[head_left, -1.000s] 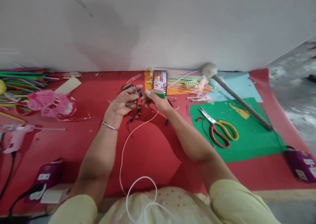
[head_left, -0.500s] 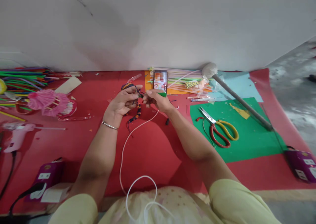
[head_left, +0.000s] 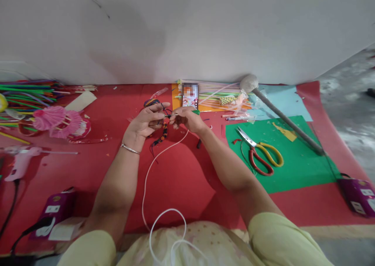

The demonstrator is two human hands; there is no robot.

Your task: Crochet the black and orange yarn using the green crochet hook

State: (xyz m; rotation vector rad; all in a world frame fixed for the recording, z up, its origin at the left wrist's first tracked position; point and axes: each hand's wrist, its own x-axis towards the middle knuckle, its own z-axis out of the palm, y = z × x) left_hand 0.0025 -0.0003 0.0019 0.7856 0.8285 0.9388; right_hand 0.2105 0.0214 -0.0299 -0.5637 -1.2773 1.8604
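My left hand (head_left: 149,120) pinches dark cord work (head_left: 165,134), a knotted strip of navy and orange strands that hangs below the fingers onto the red sheet. A small bundle of dark and orange cord (head_left: 151,102) lies just behind this hand. My right hand (head_left: 187,119) is closed on a green-handled crochet hook (head_left: 196,112). Its thin metal shaft reaches left to the cord at my left fingertips; the tip is too small to make out. Between the two hands the fingers nearly meet, with a dark loop of cord around there.
A phone (head_left: 190,96) stands behind my hands. Scissors (head_left: 259,150) lie on green paper (head_left: 293,176) at right, beside a grey rod (head_left: 288,121). At left are a pink glue gun (head_left: 25,160), a pink ruffled piece (head_left: 58,121) and pipe cleaners (head_left: 26,94). A white cable (head_left: 144,191) loops in front.
My right hand has turned over slightly, fingers now more curled downward, and the hook's metal shaft shows between the hands. My left hand stays nearly in place.
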